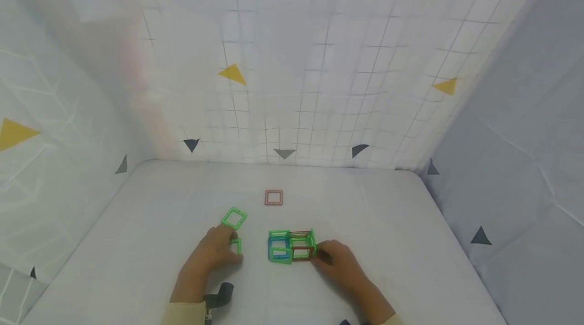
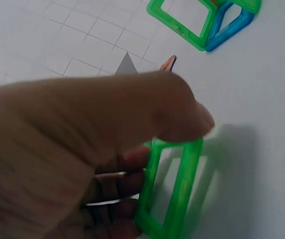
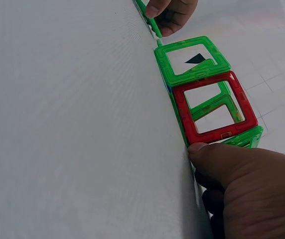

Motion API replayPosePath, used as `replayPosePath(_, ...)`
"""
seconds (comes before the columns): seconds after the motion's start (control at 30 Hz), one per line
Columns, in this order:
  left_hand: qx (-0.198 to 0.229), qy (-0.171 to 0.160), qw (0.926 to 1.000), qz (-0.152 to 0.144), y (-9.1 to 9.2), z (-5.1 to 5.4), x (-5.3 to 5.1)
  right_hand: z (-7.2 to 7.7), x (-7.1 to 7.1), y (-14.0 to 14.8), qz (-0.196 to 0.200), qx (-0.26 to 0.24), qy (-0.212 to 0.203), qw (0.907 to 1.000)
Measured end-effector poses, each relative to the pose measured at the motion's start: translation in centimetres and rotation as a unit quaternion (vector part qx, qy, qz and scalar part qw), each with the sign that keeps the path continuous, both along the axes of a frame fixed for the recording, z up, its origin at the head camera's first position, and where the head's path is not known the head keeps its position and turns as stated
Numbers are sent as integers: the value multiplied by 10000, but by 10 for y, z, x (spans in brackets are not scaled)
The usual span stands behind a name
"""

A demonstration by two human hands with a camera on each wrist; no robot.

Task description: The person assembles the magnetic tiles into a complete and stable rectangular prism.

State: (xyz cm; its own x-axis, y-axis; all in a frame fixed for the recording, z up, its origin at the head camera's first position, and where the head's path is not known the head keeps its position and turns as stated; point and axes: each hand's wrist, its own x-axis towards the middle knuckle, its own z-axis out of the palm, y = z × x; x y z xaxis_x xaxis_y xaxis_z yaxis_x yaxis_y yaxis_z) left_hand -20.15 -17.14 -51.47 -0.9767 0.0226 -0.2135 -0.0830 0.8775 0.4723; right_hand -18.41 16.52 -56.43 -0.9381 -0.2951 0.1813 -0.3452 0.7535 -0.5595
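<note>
My left hand holds a green square magnetic tile on edge, thumb over its top and fingers behind it in the left wrist view. Just right of it stands a small structure of joined magnetic tiles, with a blue tile lying at its left. A red tile and a green tile stand side by side along its near side. At the structure's right end, my right hand grips the lower corner, its thumb against the red tile's base; the other fingertips are hidden.
A loose green tile lies flat just beyond my left hand. Farther back on the white table is a loose reddish tile. White sheets with grid lines and triangle marks wall in the back and sides.
</note>
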Motion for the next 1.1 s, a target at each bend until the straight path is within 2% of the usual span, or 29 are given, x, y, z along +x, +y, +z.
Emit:
replayPosePath(0.23,346,180,9992,-112,5,0,-3,-2,-1,1,27,-13,0,10000)
replayPosePath(0.37,631,225,9978,-36,7,-1,-6,-3,-2,1,15,22,31,10000)
replayPosePath(0.67,1612,445,9858,-160,6,-9,-7,-2,-2,0,-44,99,-57,9999)
replayPosePath(0.77,1935,487,9797,-180,6,-12,-7,-2,-2,0,-35,63,-82,9999)
replayPosePath(0.93,2680,554,9616,-193,9,-19,-8,-1,-1,0,-41,74,-132,9999)
replayPosePath(1.1,3131,719,9467,-227,15,-23,-9,0,-1,0,-60,85,-182,9998)
